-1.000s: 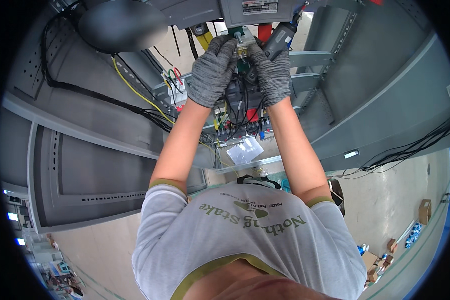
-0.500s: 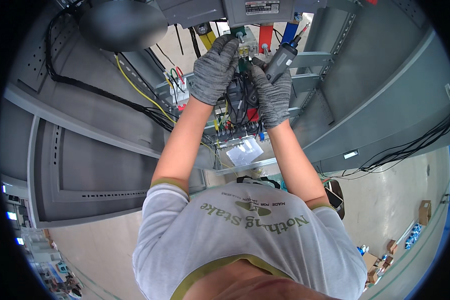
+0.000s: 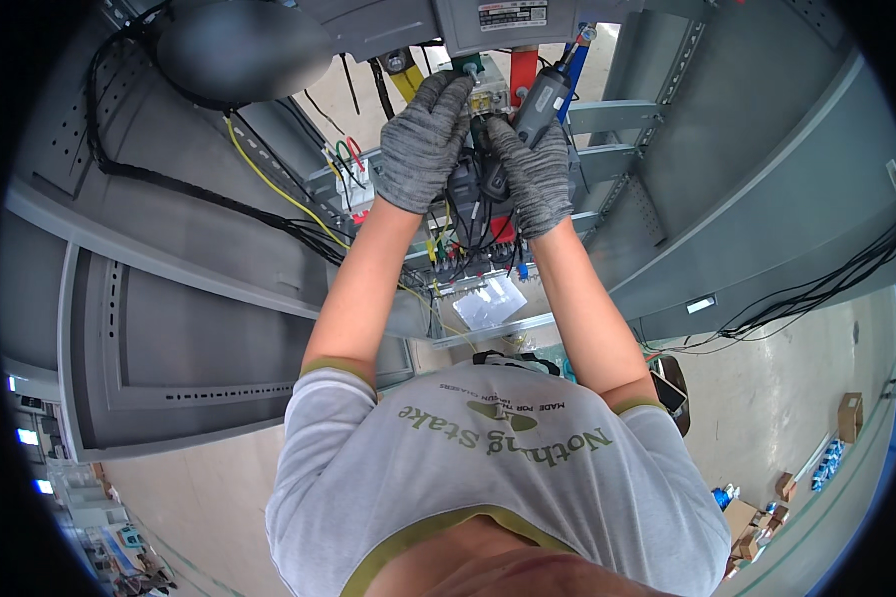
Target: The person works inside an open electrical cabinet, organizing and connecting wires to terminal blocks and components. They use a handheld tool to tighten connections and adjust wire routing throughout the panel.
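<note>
Both my hands wear grey knit gloves and work inside an open grey metal cabinet. My left hand (image 3: 423, 147) is closed, its fingertips at a bolt (image 3: 472, 73) on a green-sleeved busbar; what it pinches is hidden. My right hand (image 3: 536, 177) grips a dark grey cordless screwdriver (image 3: 542, 104), whose shaft points up and to the right. The right fingertips are close to a clear plastic part (image 3: 488, 98) between the hands. Beyond it stand a red busbar (image 3: 524, 70) and a blue busbar (image 3: 573, 75); a yellow busbar (image 3: 408, 80) is at the left.
Black cables (image 3: 209, 194) and a yellow wire (image 3: 259, 177) run along the cabinet's left side. Below my hands sit terminals with wires (image 3: 468, 261). An open door panel (image 3: 189, 348) is at the left. Cardboard boxes (image 3: 850, 416) lie on the floor at the far right.
My right hand has shifted slightly left, and the screwdriver in it has moved up and left, its shaft now more upright. My left hand stays at the bolt.
</note>
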The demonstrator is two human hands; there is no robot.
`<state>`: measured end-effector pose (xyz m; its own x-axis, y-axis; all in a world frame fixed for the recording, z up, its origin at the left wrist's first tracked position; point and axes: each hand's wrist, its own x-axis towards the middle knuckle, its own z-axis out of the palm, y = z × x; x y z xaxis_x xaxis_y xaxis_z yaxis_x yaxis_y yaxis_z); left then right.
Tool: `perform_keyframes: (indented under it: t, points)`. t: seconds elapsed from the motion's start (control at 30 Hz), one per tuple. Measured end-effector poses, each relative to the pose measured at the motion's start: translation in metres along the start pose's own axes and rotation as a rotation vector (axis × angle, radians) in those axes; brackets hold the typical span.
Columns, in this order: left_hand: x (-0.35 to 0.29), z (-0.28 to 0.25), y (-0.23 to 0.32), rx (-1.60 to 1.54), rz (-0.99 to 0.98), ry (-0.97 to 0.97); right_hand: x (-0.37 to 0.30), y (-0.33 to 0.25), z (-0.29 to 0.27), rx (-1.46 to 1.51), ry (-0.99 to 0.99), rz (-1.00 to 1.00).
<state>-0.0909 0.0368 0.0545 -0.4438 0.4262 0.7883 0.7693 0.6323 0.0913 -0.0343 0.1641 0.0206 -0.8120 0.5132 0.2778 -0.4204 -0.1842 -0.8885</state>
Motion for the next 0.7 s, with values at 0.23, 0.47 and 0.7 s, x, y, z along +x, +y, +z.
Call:
perform_keyframes:
  t: [0.23, 0.47, 0.7]
  points:
    - [0.0, 0.0, -0.001, -0.012, 0.0, -0.027, 0.0, 0.0, -0.001, 0.001, -0.009, -0.006]
    - [0.0, 0.001, -0.003, -0.003, 0.006, -0.016, -0.001, -0.004, -0.003, 0.014, -0.068, 0.03]
    - [-0.001, -0.001, 0.001, 0.009, 0.002, -0.003, -0.042, -0.03, -0.046, -0.009, -0.15, 0.16]
